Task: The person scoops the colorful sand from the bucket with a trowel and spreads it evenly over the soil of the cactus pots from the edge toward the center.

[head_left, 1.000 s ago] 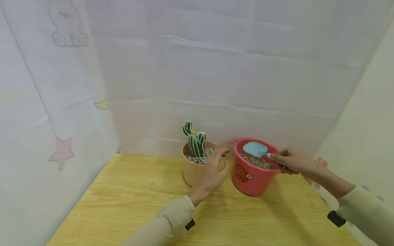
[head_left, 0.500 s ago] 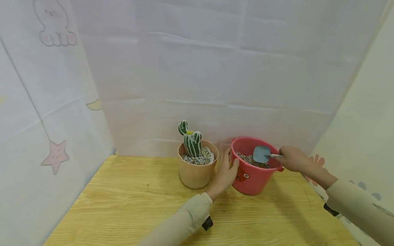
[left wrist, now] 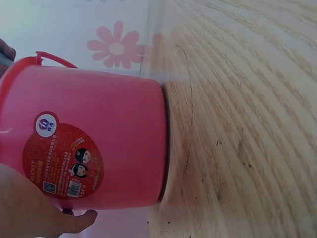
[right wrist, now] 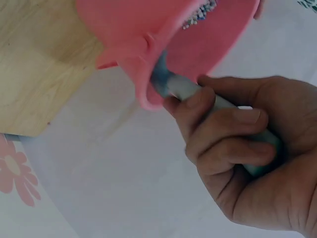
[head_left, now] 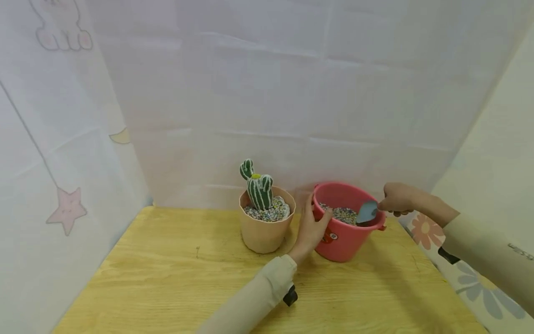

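Observation:
My right hand [head_left: 401,198] grips the handle of a small light-blue trowel [head_left: 367,212], fingers wrapped round it in the right wrist view. The trowel's blade points down inside a pink bucket [head_left: 344,243], at the right side, against the small multicoloured pebbles [head_left: 343,215]. At the bucket's near left side my left hand [head_left: 310,232] holds the rim, its thumb at the front edge and its fingers along the wall. The left wrist view shows the bucket's red label [left wrist: 64,161] beside that hand.
Left of the bucket stands a peach pot [head_left: 264,236] holding a green-and-white cactus [head_left: 259,192] in pebbles. Both stand on a wooden table [head_left: 187,278]. A white sheet [head_left: 258,93] hangs close behind, and patterned sheets flank the table on both sides.
My left hand has moved right, from beside the pot to the bucket's rim. The trowel has gone from above the bucket down into it, its blade turning downward.

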`<state>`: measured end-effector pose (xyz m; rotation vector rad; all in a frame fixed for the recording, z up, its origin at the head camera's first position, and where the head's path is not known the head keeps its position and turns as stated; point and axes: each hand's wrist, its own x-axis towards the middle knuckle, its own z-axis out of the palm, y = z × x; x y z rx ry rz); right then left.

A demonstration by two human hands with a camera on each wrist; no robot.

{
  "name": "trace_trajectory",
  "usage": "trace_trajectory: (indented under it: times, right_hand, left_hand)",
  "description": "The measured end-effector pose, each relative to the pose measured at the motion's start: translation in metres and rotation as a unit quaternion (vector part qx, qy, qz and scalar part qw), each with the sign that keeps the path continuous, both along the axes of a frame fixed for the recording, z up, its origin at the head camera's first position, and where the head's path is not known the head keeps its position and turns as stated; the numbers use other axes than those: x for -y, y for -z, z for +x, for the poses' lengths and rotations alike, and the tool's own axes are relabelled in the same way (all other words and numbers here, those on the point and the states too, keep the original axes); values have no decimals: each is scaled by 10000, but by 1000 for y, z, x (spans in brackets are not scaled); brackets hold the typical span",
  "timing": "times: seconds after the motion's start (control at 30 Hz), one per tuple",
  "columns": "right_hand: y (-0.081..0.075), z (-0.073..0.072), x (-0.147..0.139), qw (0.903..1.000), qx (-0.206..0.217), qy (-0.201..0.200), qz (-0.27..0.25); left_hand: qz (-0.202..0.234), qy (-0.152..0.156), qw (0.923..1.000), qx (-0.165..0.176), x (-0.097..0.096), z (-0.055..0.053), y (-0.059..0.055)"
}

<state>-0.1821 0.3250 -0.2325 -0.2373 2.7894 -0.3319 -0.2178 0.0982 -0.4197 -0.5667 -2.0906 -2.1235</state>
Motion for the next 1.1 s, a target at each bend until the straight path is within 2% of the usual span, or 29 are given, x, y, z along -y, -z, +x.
trace_trajectory:
  times: [0.1,0.23,0.4,0.53,0.73,0.87,0.97,1.1]
  right_hand:
    - [-10,-1,-2,9975,636,298,-42]
    - [-13,-2,-2,9924,1041,645,-110]
    - [-4,-5,-4,9872,1329,819,-321]
    - [9,-9,-5,9819,1529,933,-607]
    - [22,-10,-4,9805,1460,1089,-736]
    - [28,-7,1,9842,1169,1036,-829]
    - [32,-6,3,9871,901,1021,-844]
    - [46,-9,3,9854,741,1149,-1014]
  left_hand:
    - [96,76,9999,-35,-4,1,2]
    - [143,156,9997,-126,-8,3,7]
    - [257,431,9986,-142,-7,8,14]
    - [422,778,9959,-167,-5,8,19]
    - [684,1409,9876,53,-3,4,22]
    - [691,1521,9855,298,-2,1,22]
    - [696,1593,9841,356,-2,-2,20]
    - [742,1795,9806,262,-3,-4,19]
